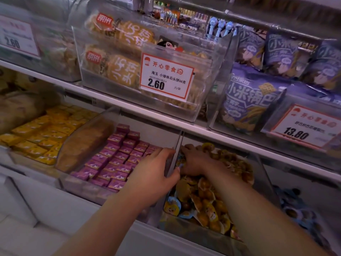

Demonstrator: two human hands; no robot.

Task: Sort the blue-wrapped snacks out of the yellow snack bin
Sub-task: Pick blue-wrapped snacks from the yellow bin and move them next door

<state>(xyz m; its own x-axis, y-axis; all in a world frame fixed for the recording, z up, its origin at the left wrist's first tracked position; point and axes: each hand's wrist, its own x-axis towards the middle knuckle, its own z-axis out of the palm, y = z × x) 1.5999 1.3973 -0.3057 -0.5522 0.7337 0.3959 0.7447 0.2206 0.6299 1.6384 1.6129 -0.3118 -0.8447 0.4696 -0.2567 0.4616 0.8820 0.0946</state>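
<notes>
While both forearms reach fwd over the lower shelf, head view shows the search step in hand: right hand lies palm-down in the yellow snack bin, digging among yellow-wrapped snacks near the bin's back-left corner. Its fingers are buried in the pile, so whether they spread or pinch anything cannot be told. Left hand rests on the clear divider btw. this bin and the purple-box bin; fingers are loosely curled over the wall's top edge, thumb on the yellow-bin side, prob. steadying it. Blue-wrapped snacks show at the bin's front-left, w/ another hint of blue just beside the right hand's thumb. More blue packs lie in the next bin to the right, likely the sorted lot. Next move, by judgement: pinch one blue pack, lift clear of the yellow ones, carry it right.
</notes>
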